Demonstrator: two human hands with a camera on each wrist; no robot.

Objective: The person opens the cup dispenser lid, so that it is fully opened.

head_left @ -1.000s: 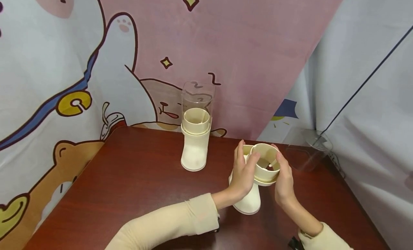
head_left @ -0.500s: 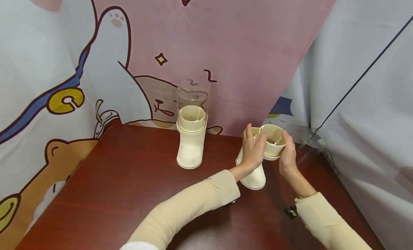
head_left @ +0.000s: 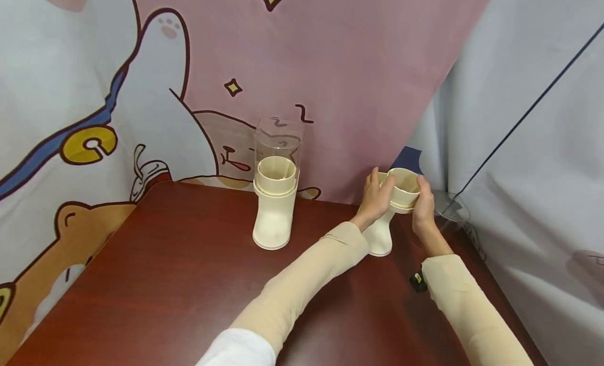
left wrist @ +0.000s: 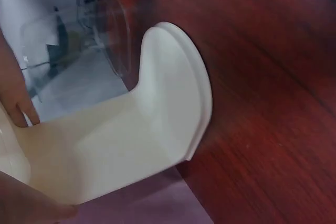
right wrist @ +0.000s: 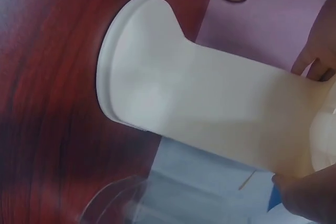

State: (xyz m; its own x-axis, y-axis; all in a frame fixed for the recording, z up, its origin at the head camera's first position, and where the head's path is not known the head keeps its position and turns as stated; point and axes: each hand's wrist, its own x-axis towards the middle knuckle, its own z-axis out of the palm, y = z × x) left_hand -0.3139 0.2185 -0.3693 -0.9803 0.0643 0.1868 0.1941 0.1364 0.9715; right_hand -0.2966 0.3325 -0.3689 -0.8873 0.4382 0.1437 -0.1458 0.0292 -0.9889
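Note:
Both hands hold a cream plastic stand (head_left: 379,237) with a round cup-like top, near the back right of the table. My left hand (head_left: 377,198) grips the left side of the top, thumb along the cup. From the opposite side, my right hand (head_left: 424,206) wraps the rim. The stand is upright; both wrist views show its flared foot (left wrist: 173,87) close at the tabletop. A matching cream stand (head_left: 272,224) is to the left, with a clear plastic container (head_left: 278,138) around its cup. Another clear container (head_left: 453,211) sits behind my right hand, partly hidden.
The dark red wooden table (head_left: 189,282) meets a printed cloth backdrop (head_left: 354,83) at the back. White cloth (head_left: 519,198) hangs along the right edge. A thin dark cord (head_left: 524,111) slants down to the clear container on the right.
Both hands have carried the gripped stand away from the body, to the back right of the table. The other stand stays put; the head view has shifted slightly.

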